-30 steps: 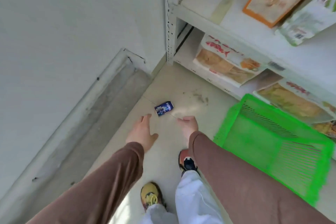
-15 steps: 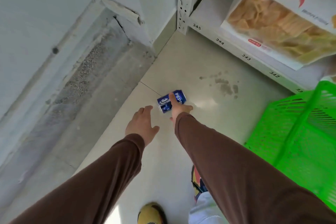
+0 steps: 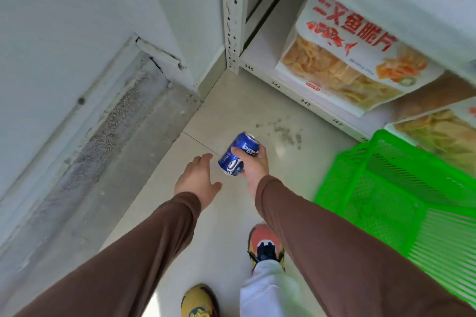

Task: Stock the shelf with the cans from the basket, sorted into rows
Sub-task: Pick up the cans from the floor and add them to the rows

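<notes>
While the can is held off the floor, these lines describe it:
Can: the blue can (image 3: pixel 240 154) is tilted, its top end pointing up and away from the person, just left of the basket (image 3: pixel 401 203) and above the floor (image 3: pixel 257 110).
Right hand: the right hand (image 3: pixel 253 165) wraps the can's side, fingers over the label, thumb beneath.
Left hand: the left hand (image 3: pixel 198 179) holds nothing, fingers spread loosely, just left of the can.
Handling: judged a rigid metal cylinder with a smooth, likely slippery wall that dents if squeezed; whether it is full cannot be told.
Hold: mid-body, as now, looks soundest; the rims give little purchase.
Shelf: the shelf (image 3: pixel 304 104) stands beyond the basket, its lowest level taken up by chip bags (image 3: pixel 347 59).
Obstacles: the bags fill the visible level, so a row there seems blocked; the upright post (image 3: pixel 230 15) and basket rim crowd the path.
Feet: shoes (image 3: pixel 265 244) stand near the basket.
</notes>
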`<state>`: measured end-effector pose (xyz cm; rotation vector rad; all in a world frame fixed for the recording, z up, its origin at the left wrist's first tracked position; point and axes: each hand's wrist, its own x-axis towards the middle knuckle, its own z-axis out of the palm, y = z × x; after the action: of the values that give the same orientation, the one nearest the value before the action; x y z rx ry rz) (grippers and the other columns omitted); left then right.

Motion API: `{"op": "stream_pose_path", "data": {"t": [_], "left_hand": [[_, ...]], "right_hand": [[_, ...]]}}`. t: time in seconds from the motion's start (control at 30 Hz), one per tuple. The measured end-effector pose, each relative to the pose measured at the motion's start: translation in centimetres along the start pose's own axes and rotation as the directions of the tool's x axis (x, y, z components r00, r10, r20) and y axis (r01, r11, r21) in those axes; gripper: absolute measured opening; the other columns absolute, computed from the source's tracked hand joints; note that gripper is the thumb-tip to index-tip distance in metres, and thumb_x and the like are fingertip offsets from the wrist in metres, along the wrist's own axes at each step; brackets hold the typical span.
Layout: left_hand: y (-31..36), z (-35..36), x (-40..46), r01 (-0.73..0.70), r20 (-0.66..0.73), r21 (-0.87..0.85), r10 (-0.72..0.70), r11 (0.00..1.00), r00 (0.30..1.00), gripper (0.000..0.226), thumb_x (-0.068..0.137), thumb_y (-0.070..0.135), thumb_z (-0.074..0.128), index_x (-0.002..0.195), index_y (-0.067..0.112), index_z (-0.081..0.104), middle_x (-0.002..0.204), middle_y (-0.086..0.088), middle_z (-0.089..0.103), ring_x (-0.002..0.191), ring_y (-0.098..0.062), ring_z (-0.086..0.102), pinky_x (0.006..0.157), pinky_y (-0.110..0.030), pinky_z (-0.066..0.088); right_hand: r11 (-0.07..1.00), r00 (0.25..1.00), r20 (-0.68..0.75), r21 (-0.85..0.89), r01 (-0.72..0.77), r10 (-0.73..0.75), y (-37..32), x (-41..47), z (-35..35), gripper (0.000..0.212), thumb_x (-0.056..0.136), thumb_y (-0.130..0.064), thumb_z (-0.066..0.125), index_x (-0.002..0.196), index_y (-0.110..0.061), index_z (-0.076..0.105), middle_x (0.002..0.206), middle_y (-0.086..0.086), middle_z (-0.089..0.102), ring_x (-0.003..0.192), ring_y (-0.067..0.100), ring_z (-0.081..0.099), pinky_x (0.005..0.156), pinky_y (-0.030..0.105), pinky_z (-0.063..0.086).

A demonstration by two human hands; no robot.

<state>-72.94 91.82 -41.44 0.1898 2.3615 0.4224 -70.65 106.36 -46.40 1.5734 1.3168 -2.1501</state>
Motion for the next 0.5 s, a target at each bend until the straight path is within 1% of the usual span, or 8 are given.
{"op": "stream_pose_path", "data": {"t": [0.07,0.17,0.3,0.4,0.5], "left_hand": [[3.2,-2.9,-3.3,-0.043,-0.006,-0.012,0.043,0.999,0.999,0.075,0.08,0.03,0.069,0.144,0.022,0.031,0.139,-0.002,0.043,0.128,-0.023,0.042,0.101,-0.039,0.042],[8.8,-8.4,-8.6,-0.135,-0.012,-0.025,0.135,0.991,0.991,0.078,0.079,0.03,0.07,0.145,0.02,0.03,0.142,-0.004,0.041,0.131,-0.024,0.04,0.104,-0.04,0.04],[16.8,-17.4,-16.7,-0.253,-0.053,0.006,0.253,0.967,0.966,0.081,0.079,0.033,0.07,0.146,0.022,0.027,0.142,-0.003,0.041,0.126,-0.026,0.047,0.099,-0.042,0.045],[22.6,-23.5,-23.1,-0.379,-0.109,-0.001,0.376,0.926,0.92,0.08,0.076,0.033,0.073,0.143,0.016,0.033,0.138,-0.007,0.045,0.127,-0.026,0.045,0.102,-0.04,0.042],[27.6,-28.3,-29.3,-0.491,-0.157,0.001,0.485,0.871,0.86,0.077,0.073,0.027,0.074,0.138,0.015,0.037,0.132,-0.008,0.048,0.125,-0.028,0.045,0.102,-0.037,0.04]], "right_hand": [[1.0,0.999,0.026,0.001,0.027,-0.027,-3.8,-5.1,-1.5,0.046,0.076,-0.008,0.083,0.112,-0.022,0.058,0.107,0.001,0.07,0.092,0.02,0.069,0.092,0.044,0.057],[0.997,0.996,0.018,0.008,0.082,-0.082,-10.2,-13.3,-3.7,0.047,0.079,-0.008,0.081,0.119,-0.013,0.058,0.116,0.01,0.071,0.095,0.022,0.069,0.097,0.045,0.055],[0.969,0.971,0.001,0.06,0.239,-0.24,-19.4,-25.5,-6.2,0.046,0.082,-0.003,0.076,0.123,-0.01,0.058,0.118,0.013,0.071,0.106,0.03,0.068,0.096,0.044,0.053],[0.925,0.932,0.003,0.123,0.361,-0.364,-25.5,-34.8,-8.4,0.047,0.083,0.001,0.072,0.128,-0.006,0.057,0.123,0.018,0.068,0.109,0.033,0.066,0.098,0.049,0.05],[0.868,0.883,-0.012,0.177,0.463,-0.469,-30.2,-43.8,-10.7,0.043,0.084,-0.002,0.072,0.122,-0.016,0.059,0.115,0.009,0.071,0.106,0.028,0.066,0.091,0.045,0.05]]}}
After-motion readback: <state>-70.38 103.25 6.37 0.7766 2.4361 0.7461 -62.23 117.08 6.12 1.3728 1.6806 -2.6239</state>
